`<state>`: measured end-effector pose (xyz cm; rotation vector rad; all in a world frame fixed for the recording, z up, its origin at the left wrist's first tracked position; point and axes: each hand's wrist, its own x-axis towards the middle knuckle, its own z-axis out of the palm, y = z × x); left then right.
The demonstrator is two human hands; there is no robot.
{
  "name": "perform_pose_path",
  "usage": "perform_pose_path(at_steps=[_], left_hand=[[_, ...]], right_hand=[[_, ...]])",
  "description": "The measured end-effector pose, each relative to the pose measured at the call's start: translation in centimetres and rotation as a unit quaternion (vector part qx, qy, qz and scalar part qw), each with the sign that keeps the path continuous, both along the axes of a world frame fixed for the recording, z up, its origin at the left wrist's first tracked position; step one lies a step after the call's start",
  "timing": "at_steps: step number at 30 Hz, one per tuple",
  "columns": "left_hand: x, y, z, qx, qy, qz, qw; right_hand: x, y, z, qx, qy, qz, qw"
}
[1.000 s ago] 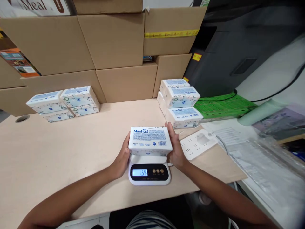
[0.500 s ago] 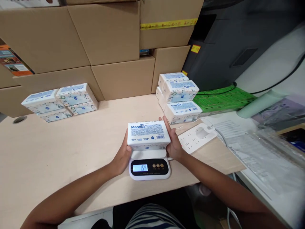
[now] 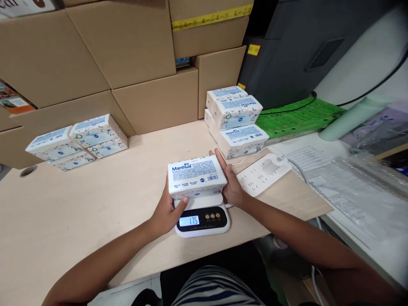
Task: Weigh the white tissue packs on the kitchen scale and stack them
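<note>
Gripping a white rectangular tissue pack (image 3: 196,176) between left hand (image 3: 167,210) and right hand (image 3: 232,187), we hold its length crosswise, lettering upward. A white plastic scale (image 3: 204,220) lies beneath.

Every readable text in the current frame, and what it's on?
"Manhua": pack on the scale.
"1.75": scale display.
"Manhua": front lower pack, right stack.
"Manhua", upside down: upper front pack there; right top pack, left stack.
Too small or blurred: fine print, scale button labels, yellow tape, yellow stickers, orange print, papers.
Cut off: lettering, white carton, top left.
</note>
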<state>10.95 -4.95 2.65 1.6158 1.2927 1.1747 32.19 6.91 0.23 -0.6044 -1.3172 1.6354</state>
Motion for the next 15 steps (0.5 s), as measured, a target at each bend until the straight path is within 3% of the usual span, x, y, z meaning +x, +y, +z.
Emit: perform_pose_path(at_steps=[15], left_hand=[[0.14, 0.05, 0.53, 0.011, -0.003, -0.01, 1.0]], right_hand=[[0.08, 0.05, -0.55, -0.002, 0.043, 0.01, 0.999]])
